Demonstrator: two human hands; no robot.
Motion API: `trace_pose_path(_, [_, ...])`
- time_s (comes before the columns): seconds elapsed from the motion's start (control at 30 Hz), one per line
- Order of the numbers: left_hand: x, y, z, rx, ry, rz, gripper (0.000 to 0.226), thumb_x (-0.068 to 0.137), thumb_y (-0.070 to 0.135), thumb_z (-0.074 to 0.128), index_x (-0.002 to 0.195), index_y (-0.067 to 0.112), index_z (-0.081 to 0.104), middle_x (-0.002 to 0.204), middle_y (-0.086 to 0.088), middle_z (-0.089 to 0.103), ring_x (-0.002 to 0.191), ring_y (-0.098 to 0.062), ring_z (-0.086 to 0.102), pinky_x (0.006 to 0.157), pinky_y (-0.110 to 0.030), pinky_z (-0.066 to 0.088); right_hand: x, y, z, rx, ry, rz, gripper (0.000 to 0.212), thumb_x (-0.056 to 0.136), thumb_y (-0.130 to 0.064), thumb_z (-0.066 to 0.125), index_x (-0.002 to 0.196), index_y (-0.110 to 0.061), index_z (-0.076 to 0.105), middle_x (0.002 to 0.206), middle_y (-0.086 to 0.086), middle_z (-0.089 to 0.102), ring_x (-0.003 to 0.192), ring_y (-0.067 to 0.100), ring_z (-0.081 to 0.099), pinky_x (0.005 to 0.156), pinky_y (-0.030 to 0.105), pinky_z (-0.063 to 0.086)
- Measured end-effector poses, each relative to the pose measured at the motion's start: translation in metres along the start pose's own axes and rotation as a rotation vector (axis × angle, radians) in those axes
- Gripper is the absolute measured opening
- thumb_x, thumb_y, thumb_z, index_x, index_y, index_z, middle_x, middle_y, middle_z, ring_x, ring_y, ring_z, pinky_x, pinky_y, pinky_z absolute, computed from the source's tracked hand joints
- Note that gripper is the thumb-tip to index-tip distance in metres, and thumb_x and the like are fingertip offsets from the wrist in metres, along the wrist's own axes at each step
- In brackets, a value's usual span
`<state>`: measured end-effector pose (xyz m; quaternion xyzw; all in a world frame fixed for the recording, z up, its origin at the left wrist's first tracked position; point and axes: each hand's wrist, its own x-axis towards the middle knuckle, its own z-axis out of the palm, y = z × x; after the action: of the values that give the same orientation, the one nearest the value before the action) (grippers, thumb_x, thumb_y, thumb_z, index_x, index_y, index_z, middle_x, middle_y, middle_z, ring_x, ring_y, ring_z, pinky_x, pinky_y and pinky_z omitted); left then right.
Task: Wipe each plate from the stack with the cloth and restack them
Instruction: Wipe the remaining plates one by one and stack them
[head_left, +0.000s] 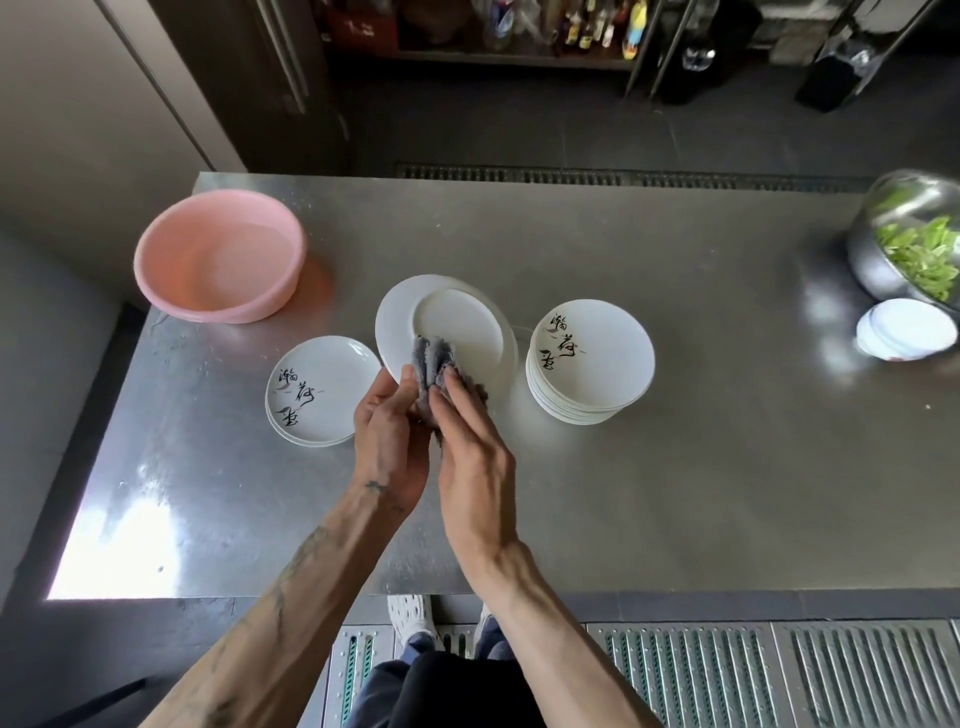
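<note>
Scene: A person stands at a brushed-steel bench (675, 467) in a working kitchen, drying crockery by hand.

Plate in hand: A white round ceramic plate (462, 317) is held up off the bench, tilted, its plain underside toward the camera, between the two stacks.

Left hand: The left hand (387, 431) grips the plate's lower left rim, thumb on the near face, fingers out of sight behind.

Right hand: The right hand (470, 447) holds a bunched grey cloth (434, 358) against the lower part of the plate, fingers laid over it; the thumb is hidden.

Short stack: A short stack of white plates with black brush lettering (317, 389) sits on the bench just left of the hands, only a few plates deep.

Tall stack: A tall stack of matching lettered plates (592, 358) stands to the right, many plates high.

Progress: Judging by the heights, the short stack looks like the wiped pile and the tall one the supply. If so, the job is at an early stage: a few plates done, one under the cloth, most waiting.

Also on the bench: A round pink plastic basin (218, 254) at far left; a shiny metal bowl of green vegetables (904, 244) and a small pile of white dishes (906, 330) at far right.
</note>
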<state>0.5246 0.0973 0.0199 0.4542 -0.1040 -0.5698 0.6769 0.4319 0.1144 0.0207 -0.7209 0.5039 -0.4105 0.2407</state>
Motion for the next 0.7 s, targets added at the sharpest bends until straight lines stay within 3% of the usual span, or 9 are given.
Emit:
trace_pose_path(0.13, [0.001,0.000,0.001,0.001,0.035,0.019,0.030,0.107,0.011,0.049,0.132,0.003,0.065,0.130,-0.020,0.068,0.116,-0.027,0.067,0.101,-0.040,0.056,-0.001,0.015,-0.008,0.028,0.099,0.124,0.046,0.093,0.014,0.056,0.134,-0.005,0.065,0.150,0.005,0.053,0.140,0.011,0.049,0.116,0.028,0.040])
trace_pose_path(0.3, [-0.001,0.003,-0.006,0.048,0.036,-0.010,0.027,0.106,0.011,0.050,0.120,0.015,0.073,0.117,-0.005,0.073,0.100,-0.014,0.069,0.084,-0.030,0.059,0.026,0.047,-0.028,0.169,0.182,0.390,0.041,0.093,0.011,0.054,0.125,-0.008,0.072,0.136,-0.003,0.066,0.123,0.015,0.063,0.102,0.033,0.051])
trace_pose_path(0.43, [-0.004,0.002,-0.014,0.097,-0.020,-0.058,0.029,0.106,0.012,0.051,0.129,0.009,0.068,0.125,-0.010,0.069,0.108,-0.018,0.066,0.092,-0.035,0.058,0.066,0.068,-0.052,0.166,0.053,0.423,0.039,0.090,0.011,0.053,0.119,-0.006,0.074,0.122,-0.007,0.070,0.110,-0.003,0.062,0.096,0.004,0.038])
trace_pose_path(0.53, [-0.006,0.001,-0.018,0.154,-0.076,-0.078,0.029,0.105,0.013,0.053,0.129,0.006,0.067,0.122,-0.011,0.069,0.109,-0.021,0.064,0.090,-0.036,0.058,0.094,0.081,-0.064,0.121,-0.077,0.466,0.037,0.092,0.005,0.055,0.119,-0.009,0.075,0.109,-0.008,0.074,0.089,-0.012,0.063,0.081,-0.003,0.037])
trace_pose_path(0.6, [-0.005,0.001,-0.019,0.212,-0.127,-0.068,0.027,0.105,0.012,0.053,0.125,0.009,0.071,0.118,-0.010,0.071,0.107,-0.022,0.065,0.088,-0.037,0.059,0.111,0.085,-0.069,0.069,-0.165,0.478,0.032,0.092,-0.001,0.056,0.112,-0.014,0.077,0.093,-0.004,0.077,0.077,0.000,0.062,0.072,0.003,0.039])
trace_pose_path(0.67, [-0.003,0.004,-0.019,0.298,-0.181,-0.039,0.025,0.104,0.013,0.054,0.121,0.011,0.073,0.109,-0.009,0.072,0.100,-0.020,0.067,0.085,-0.039,0.059,0.124,0.087,-0.073,0.041,-0.239,0.468,0.025,0.090,-0.006,0.055,0.090,-0.019,0.077,0.072,0.000,0.072,0.070,0.018,0.061,0.068,0.017,0.044])
trace_pose_path(0.7, [-0.001,0.006,-0.017,0.357,-0.204,-0.014,0.023,0.103,0.014,0.057,0.117,0.011,0.074,0.103,-0.007,0.072,0.095,-0.018,0.067,0.083,-0.038,0.059,0.129,0.087,-0.074,0.040,-0.259,0.463,0.023,0.089,-0.009,0.055,0.082,-0.020,0.073,0.065,-0.001,0.069,0.066,0.018,0.061,0.065,0.020,0.045])
